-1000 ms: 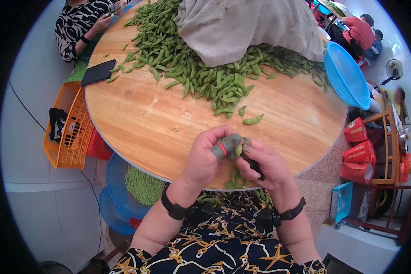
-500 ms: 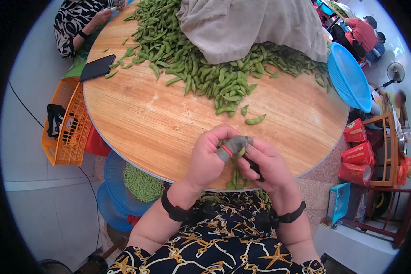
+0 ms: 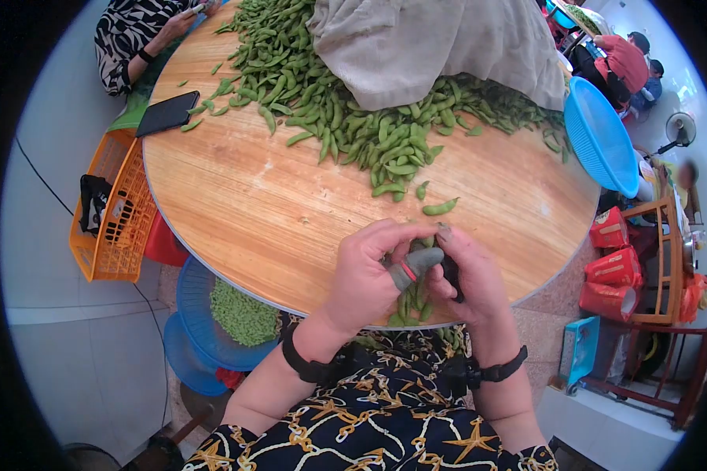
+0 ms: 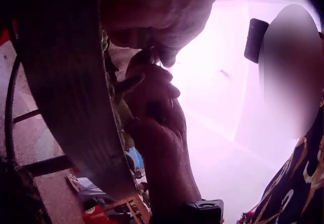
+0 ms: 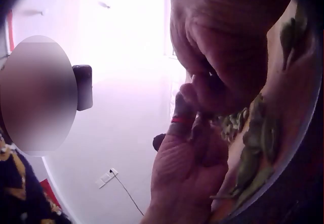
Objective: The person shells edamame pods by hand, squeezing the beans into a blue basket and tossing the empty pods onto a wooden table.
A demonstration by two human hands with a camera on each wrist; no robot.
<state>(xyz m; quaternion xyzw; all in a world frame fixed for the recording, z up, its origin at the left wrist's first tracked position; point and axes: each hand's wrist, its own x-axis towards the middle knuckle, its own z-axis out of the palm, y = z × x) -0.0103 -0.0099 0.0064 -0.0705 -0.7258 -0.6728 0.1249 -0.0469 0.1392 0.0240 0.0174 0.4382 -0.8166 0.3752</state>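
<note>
My left hand point(image 3: 360, 275) and right hand point(image 3: 479, 275) meet above the near edge of the round wooden table. Between their fingertips shows a bit of a green edamame pod point(image 3: 427, 242), mostly hidden by the fingers. The left thumb wears a grey finger cot point(image 3: 418, 265) with a red band. Something dark lies against the right hand's curled fingers; what it is stays hidden. Several pods point(image 3: 404, 314) lie under the hands at the table edge. One loose pod point(image 3: 440, 206) lies just beyond them, before a large heap of pods point(image 3: 346, 125).
Grey cloth point(image 3: 440, 55) covers part of the heap. A blue basket point(image 3: 601, 137) leans at the table's right; a phone point(image 3: 167, 114) lies at its left rim. Below left, shelled beans point(image 3: 243, 314) fill a blue basket near an orange crate point(image 3: 106, 251). Another person point(image 3: 145, 39) sits far left.
The left thumb has slid down and toward the right hand, away from the fingertips. The left index finger now reaches out to the right thumb's tip. The loose pods on the table stay put.
</note>
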